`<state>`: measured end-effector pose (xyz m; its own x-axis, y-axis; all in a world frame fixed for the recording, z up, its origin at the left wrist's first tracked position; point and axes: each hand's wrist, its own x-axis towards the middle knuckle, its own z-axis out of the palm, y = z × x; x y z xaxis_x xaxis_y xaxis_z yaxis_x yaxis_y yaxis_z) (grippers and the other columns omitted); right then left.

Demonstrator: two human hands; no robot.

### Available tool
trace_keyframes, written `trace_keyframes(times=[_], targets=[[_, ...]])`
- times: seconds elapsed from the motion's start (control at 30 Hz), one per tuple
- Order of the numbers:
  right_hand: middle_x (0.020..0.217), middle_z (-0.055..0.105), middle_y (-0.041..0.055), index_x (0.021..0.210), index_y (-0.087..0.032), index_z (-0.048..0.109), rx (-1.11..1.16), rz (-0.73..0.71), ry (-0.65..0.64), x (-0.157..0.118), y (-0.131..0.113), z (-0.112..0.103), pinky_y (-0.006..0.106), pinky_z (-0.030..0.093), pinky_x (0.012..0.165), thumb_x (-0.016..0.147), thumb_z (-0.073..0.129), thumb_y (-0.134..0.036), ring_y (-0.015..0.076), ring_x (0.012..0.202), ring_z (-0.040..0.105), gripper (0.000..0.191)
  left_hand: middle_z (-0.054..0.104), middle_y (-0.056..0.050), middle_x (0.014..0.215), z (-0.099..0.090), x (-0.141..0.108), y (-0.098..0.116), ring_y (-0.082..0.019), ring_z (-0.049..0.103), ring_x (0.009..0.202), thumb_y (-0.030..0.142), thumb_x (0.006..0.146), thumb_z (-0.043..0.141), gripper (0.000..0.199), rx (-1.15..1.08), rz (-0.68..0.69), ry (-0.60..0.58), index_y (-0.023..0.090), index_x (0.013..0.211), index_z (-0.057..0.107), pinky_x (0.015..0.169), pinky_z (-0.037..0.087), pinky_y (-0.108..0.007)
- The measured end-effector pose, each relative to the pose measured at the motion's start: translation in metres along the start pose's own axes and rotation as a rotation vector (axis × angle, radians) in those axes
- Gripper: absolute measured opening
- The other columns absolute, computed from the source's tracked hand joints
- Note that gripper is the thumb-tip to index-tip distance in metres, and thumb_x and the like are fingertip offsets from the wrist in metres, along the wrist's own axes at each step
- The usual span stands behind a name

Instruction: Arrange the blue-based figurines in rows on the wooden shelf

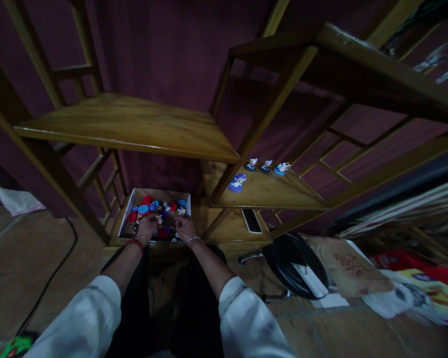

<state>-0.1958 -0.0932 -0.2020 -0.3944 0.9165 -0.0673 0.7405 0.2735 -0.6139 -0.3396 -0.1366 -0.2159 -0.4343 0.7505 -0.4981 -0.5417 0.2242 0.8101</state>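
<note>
In the box (125, 223), your left hand (147, 228) sat left, your right hand (186, 229) right, figurines (143, 209) between and beyond (whether either gripped one, I couldn't tell).

1. Head feed: I have the box (171, 194) on the lower board (224, 226), at its left end.
2. Small figures (144, 209) lie heaped in the box; I log the left hand (147, 229) over its left half, the right hand (185, 228) by its right side.
3. Upper shelf (127, 122): above the box.
4. Phone (251, 220): same board, right of the box.
5. Side shelf (272, 194), higher, right: single figurine (236, 183) at left, three figurines (266, 166) lined up behind and rightward.
6. Stool (280, 253): floor, right.
</note>
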Motion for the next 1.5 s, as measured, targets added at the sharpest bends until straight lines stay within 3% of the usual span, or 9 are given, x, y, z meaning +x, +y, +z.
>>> trace_keyframes(times=[0.3, 0.53, 0.7, 0.83, 0.93, 1.1, 1.23, 1.33, 1.5], targets=[[0.105, 0.059, 0.0060, 0.099, -0.017, 0.061, -0.049, -0.073, 0.017, 0.015, 0.008, 0.018, 0.024, 0.038, 0.095, 0.077, 0.044, -0.007, 0.0137, 0.107, 0.050, 0.029, 0.065, -0.007, 0.078, 0.008, 0.004, -0.004, -0.026, 0.056, 0.101, 0.015, 0.066, 0.063, 0.010, 0.472, 0.202, 0.216, 0.022, 0.072, 0.063, 0.087, 0.039, -0.031], [0.113, 0.055, 0.0077, 0.100, -0.015, 0.061, 0.041, -0.148, 0.130, 0.012, 0.009, 0.027, 0.027, 0.036, 0.098, 0.074, 0.042, -0.003, 0.0146, 0.109, 0.049, 0.034, 0.066, -0.007, 0.080, 0.001, 0.002, -0.005, -0.026, 0.057, 0.096, 0.017, 0.071, 0.059, 0.015, 0.670, 0.324, 0.165, 0.023, 0.083, 0.064, 0.089, 0.037, -0.032], [0.109, 0.058, 0.0053, 0.101, -0.018, 0.061, 0.140, -0.319, 0.214, -0.006, -0.002, 0.009, 0.030, 0.038, 0.098, 0.075, 0.039, -0.003, 0.0136, 0.106, 0.051, 0.037, 0.066, -0.009, 0.093, 0.005, -0.010, -0.007, -0.024, 0.059, 0.094, 0.022, 0.078, 0.051, 0.028, 0.958, 0.446, 0.031, 0.021, 0.104, 0.060, 0.085, 0.042, -0.031], [0.113, 0.056, 0.0063, 0.107, -0.019, 0.058, 0.188, -0.505, 0.279, -0.040, -0.011, -0.032, 0.029, 0.042, 0.095, 0.079, 0.040, -0.007, 0.0138, 0.107, 0.052, 0.036, 0.057, -0.012, 0.116, 0.011, -0.020, -0.011, -0.021, 0.058, 0.098, 0.016, 0.081, 0.040, 0.038, 1.309, 0.600, -0.077, 0.016, 0.118, 0.051, 0.083, 0.045, -0.031], [0.110, 0.059, 0.0053, 0.111, -0.021, 0.055, 0.167, -0.640, 0.295, -0.073, -0.017, -0.082, 0.028, 0.045, 0.091, 0.082, 0.040, -0.011, 0.0131, 0.102, 0.054, 0.034, 0.050, -0.015, 0.125, 0.014, -0.027, -0.015, -0.022, 0.053, 0.108, 0.013, 0.080, 0.039, 0.039, 1.448, 0.708, -0.044, 0.012, 0.117, 0.051, 0.085, 0.045, -0.031], [0.089, 0.064, 0.0036, 0.110, -0.022, 0.054, 0.155, -0.648, 0.609, -0.100, -0.018, -0.180, 0.027, 0.049, 0.076, 0.083, 0.045, -0.016, 0.0137, 0.082, 0.060, 0.029, 0.057, -0.010, 0.116, 0.015, -0.043, -0.023, -0.020, 0.051, 0.110, 0.017, 0.082, 0.037, 0.031, 1.562, 0.773, -0.202, 0.014, 0.103, 0.059, 0.094, 0.039, -0.032], [0.089, 0.064, 0.0047, 0.105, -0.020, 0.057, 0.224, -0.448, 0.787, -0.077, -0.011, -0.241, 0.027, 0.048, 0.074, 0.085, 0.044, -0.024, 0.0139, 0.078, 0.059, 0.024, 0.059, -0.009, 0.114, 0.011, -0.049, -0.030, -0.018, 0.051, 0.111, 0.017, 0.081, 0.034, 0.034, 1.563, 0.786, -0.239, 0.013, 0.106, 0.057, 0.099, 0.034, -0.032], [0.089, 0.064, 0.0050, 0.100, -0.018, 0.060, 0.239, -0.384, 0.759, -0.045, -0.004, -0.268, 0.026, 0.048, 0.071, 0.084, 0.045, -0.027, 0.0138, 0.076, 0.059, 0.024, 0.061, -0.009, 0.111, 0.008, -0.044, -0.034, -0.017, 0.055, 0.106, 0.017, 0.081, 0.033, 0.036, 1.533, 0.768, -0.247, 0.012, 0.109, 0.056, 0.096, 0.039, -0.030], [0.084, 0.065, 0.0019, 0.097, -0.019, 0.063, 0.319, -0.349, 0.503, 0.006, 0.004, -0.289, 0.025, 0.048, 0.074, 0.076, 0.052, -0.019, 0.0118, 0.074, 0.059, 0.023, 0.065, -0.006, 0.103, 0.006, -0.034, -0.040, -0.017, 0.058, 0.101, 0.017, 0.078, 0.033, 0.035, 1.497, 0.857, -0.206, 0.016, 0.102, 0.060, 0.093, 0.042, -0.032]])
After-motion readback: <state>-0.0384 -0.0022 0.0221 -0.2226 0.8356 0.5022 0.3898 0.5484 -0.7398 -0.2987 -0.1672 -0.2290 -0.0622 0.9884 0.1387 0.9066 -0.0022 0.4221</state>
